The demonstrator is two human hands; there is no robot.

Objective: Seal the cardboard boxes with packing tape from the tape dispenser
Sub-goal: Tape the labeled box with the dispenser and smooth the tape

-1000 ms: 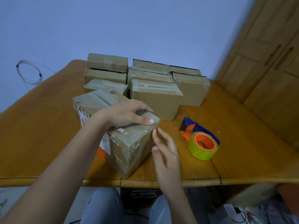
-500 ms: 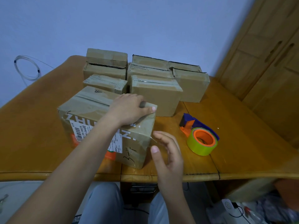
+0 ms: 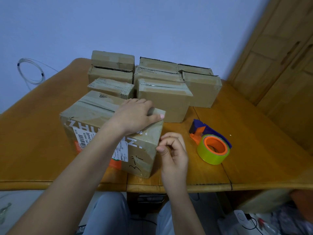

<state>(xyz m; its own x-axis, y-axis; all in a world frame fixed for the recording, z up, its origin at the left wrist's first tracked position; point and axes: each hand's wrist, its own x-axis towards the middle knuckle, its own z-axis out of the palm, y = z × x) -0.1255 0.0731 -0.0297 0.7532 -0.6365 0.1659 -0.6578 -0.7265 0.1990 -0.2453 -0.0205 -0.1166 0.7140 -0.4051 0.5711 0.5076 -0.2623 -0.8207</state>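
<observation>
A worn cardboard box (image 3: 91,116) with a shipping label and old tape strips stands near the table's front edge. My left hand (image 3: 135,114) lies flat on its top, fingertips pressing near the right far corner. My right hand (image 3: 172,150) is at the box's right vertical edge, fingers curled, thumb against the cardboard; I see nothing held in it. The tape dispenser (image 3: 211,146), blue and orange with a yellow-green roll, lies on the table to the right of that hand, untouched.
Several more cardboard boxes (image 3: 164,99) stand in rows behind the near one. The wooden table (image 3: 254,150) has bare room at left and right. A wooden wardrobe (image 3: 279,65) stands at the right, a coiled cable (image 3: 30,72) hangs at the left wall.
The near box has turned from corner-on to label side facing me. My left hand stayed on its top. My right hand went from straight fingers to curled ones at the box's right edge.
</observation>
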